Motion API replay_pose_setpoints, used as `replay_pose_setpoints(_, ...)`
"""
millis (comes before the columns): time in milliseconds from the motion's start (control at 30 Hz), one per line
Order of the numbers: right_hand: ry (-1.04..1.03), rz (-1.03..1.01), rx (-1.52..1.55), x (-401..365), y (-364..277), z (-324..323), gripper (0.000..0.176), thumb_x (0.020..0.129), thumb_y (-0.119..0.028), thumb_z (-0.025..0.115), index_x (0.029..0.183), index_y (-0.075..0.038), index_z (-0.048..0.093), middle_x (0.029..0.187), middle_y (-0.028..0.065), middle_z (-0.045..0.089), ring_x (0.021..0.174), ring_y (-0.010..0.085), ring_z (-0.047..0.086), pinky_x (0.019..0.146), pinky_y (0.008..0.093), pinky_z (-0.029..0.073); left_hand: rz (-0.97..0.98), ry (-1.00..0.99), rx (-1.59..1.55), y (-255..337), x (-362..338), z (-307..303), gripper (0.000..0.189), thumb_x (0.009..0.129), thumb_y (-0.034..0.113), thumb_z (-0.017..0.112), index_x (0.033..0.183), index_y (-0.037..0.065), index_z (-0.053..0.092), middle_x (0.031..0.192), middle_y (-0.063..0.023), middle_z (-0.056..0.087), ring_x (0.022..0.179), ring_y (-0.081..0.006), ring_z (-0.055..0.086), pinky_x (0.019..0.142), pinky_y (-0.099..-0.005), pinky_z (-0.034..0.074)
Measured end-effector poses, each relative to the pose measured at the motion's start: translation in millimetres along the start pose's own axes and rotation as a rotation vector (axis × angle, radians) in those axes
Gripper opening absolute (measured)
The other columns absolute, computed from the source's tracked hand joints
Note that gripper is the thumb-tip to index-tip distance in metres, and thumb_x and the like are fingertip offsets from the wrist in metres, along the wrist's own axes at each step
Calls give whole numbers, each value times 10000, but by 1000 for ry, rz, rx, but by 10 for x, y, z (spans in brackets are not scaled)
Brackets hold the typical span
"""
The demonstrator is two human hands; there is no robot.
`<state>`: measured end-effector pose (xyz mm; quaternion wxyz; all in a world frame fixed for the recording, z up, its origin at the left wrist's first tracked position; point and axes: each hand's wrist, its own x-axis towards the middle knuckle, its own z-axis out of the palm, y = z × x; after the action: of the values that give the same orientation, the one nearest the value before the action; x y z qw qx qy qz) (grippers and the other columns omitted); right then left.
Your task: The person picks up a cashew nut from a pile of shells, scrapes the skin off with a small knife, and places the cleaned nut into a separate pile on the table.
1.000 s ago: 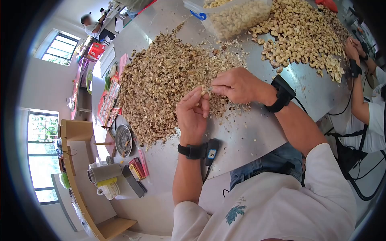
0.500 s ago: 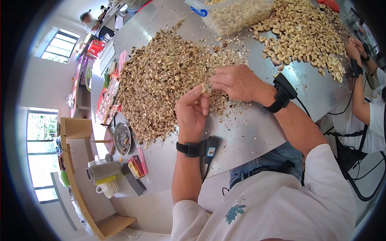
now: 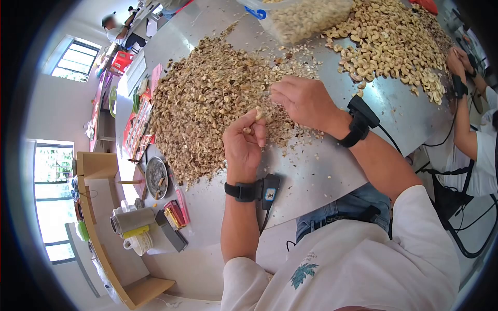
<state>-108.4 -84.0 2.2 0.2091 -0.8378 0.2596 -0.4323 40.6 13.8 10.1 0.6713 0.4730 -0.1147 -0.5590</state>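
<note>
My left hand is raised at the near edge of a heap of broken cashew pieces and husk bits. Its thumb and fingertips pinch a pale cashew, and another pale piece shows lower in the curled fingers. Just to the right, my right hand is closed, fingers bent together and pointing toward the cashew without touching it. Whatever its fingertips hold is blurred and too small to name. Both wrists wear black straps with small boxes.
A clear plastic tub of cashews stands at the back, beside a pile of whole cashews. A metal dish, a steel flask and small packets lie to the left. Another person's hands are at the far right.
My hands have drawn apart slightly: the left moved a little left and down with the cashew, and the right lifted slightly away from it.
</note>
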Motion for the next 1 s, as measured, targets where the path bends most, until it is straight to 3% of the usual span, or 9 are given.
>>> replay_pose_setpoints(100,-226,-67,132,3,66,-64,125,832,-158,589,818,-39,624,708,130,573,671,327,581,582,400,453,17,-11,0,-8,-24,34,184,868,87,540,933,-76,596,705,-109,593,483,-151,488,437,-250,386)
replay_pose_setpoints(300,-283,-61,81,-20,61,-34,159,835,-180,584,783,-30,601,703,143,564,668,346,570,582,410,444,64,-29,-48,-20,-42,77,193,864,71,560,974,-83,598,721,-109,600,523,-158,507,477,-250,407)
replay_pose_setpoints(500,-323,-17,124,-10,59,-40,187,839,-193,580,754,-27,589,694,145,564,662,348,566,578,418,437,132,-51,-61,-37,-31,54,214,855,-1,575,1043,-103,585,795,-152,636,586,-169,567,509,-254,463)
replay_pose_setpoints(600,-353,57,157,6,37,-63,247,831,-259,562,718,-44,606,688,161,600,705,363,595,626,461,452,150,-96,-43,-53,3,-6,224,853,-12,582,1055,-109,585,813,-165,643,602,-171,587,515,-251,483)
replay_pose_setpoints(1000,-249,-49,19,-10,34,-43,226,847,-250,556,731,-59,591,722,124,594,719,342,597,635,445,462,149,-80,3,-34,-18,8,202,843,-11,587,1019,-108,609,769,-158,643,543,-167,562,478,-246,461)
